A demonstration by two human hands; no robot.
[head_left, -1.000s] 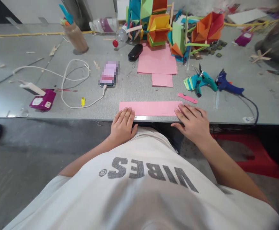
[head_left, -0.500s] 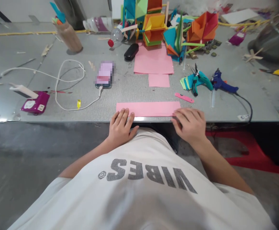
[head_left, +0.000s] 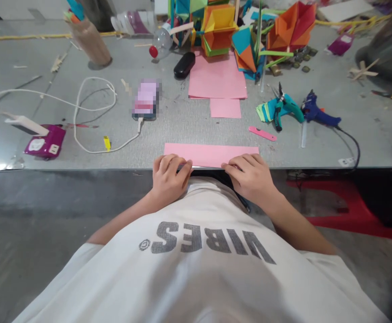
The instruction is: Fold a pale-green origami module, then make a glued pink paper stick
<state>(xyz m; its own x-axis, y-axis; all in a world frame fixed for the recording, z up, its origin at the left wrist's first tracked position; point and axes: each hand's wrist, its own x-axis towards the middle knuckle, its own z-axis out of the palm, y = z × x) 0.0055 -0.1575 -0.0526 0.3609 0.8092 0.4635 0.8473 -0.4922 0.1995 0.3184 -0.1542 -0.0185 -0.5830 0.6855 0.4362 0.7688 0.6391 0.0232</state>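
Note:
A long strip of pink paper [head_left: 205,154] lies along the front edge of the table. My left hand [head_left: 169,178] is closed at its near left part, thumb and fingers pinching the near edge. Close to the middle of that same edge, my right hand [head_left: 251,179] pinches the paper, its other fingers curled over the right end. Beyond the strip lie a small pink paper square [head_left: 225,108] and larger pink sheets [head_left: 218,80]. A pink folding cutter [head_left: 262,133] rests to the right, past my right hand.
Teal pliers [head_left: 288,107] on small paper pieces and a blue glue gun [head_left: 320,110] lie at right. A phone [head_left: 146,98] with a white cable, a purple power adapter [head_left: 46,142] and a black case [head_left: 184,65] are further left. Folded paper shapes [head_left: 219,24] stand behind.
Both hands have shifted from lying on the strip to pinching its near edge. My right hand has moved left, toward the middle. The view has tilted slightly.

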